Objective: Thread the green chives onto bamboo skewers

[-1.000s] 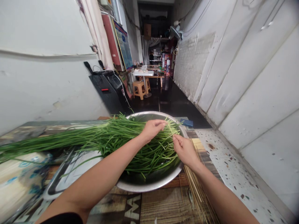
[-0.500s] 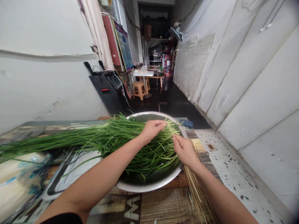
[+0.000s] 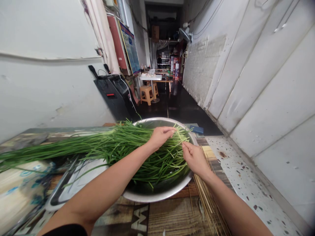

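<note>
A big bundle of long green chive stalks [image 3: 110, 147] lies across a round metal basin [image 3: 157, 193], its leafy ends trailing off to the left. My left hand [image 3: 159, 136] rests on the cut ends of the stalks, fingers curled and pinching some of them. My right hand [image 3: 194, 157] is just to the right, thumb and forefinger pinched on a thin stalk at the bundle's cut end.
A bundle of thin bamboo skewers [image 3: 209, 200] lies on the table right of the basin. A white tray [image 3: 73, 183] and a plastic bag [image 3: 19, 190] sit at the left. A blue object [image 3: 197, 129] lies beyond the basin. Walls close in on both sides.
</note>
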The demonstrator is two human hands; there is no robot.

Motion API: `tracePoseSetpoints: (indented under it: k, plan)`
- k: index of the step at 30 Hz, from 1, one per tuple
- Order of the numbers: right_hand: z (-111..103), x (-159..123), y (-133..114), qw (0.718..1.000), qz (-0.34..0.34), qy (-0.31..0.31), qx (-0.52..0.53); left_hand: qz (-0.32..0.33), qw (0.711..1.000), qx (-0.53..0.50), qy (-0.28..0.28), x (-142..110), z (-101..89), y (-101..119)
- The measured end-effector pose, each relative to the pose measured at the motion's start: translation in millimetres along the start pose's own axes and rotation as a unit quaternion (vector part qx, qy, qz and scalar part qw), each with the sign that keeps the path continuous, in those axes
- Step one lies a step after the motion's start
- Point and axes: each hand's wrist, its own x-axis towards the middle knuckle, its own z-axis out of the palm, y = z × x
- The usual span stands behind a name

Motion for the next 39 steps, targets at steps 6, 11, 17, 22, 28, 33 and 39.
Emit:
tracePoseSetpoints:
  k: [6, 11, 17, 22, 28, 33, 39]
  plan:
    - [-0.1, 0.4, 1.5, 1.0, 0.004, -0.006, -0.014, 0.012, 1.0, 0.016, 0.004, 0.2, -0.5, -1.5]
    - [0.0, -0.4, 2.2, 1.0, 0.004, -0.006, -0.018, 0.01, 1.0, 0.015, 0.013, -0.3, 0.6, -1.8]
    - [0.3, 0.0, 3.2, 1.0, 0.0, -0.008, -0.022, 0.023, 0.999, 0.023, 0.012, -0.2, 1.0, -3.2]
    - [0.4, -0.4, 2.9, 1.0, 0.002, 0.0, -0.027, 0.045, 0.998, 0.039, -0.008, 0.7, -1.8, -6.1]
    - [-0.2, -0.1, 2.7, 1.0, 0.01, 0.003, -0.02, 0.13, 0.985, 0.092, -0.059, -2.1, -1.9, -5.4]
    - [0.0, 0.2, 3.5, 1.0, 0.009, 0.02, -0.018, 0.214, 0.946, 0.156, -0.188, -3.8, -7.5, 9.7]
    - [1.0, -8.0, -5.4, 0.992, -0.086, -0.002, -0.095, 0.175, 0.952, 0.233, -0.095, 2.1, -16.3, 12.8]
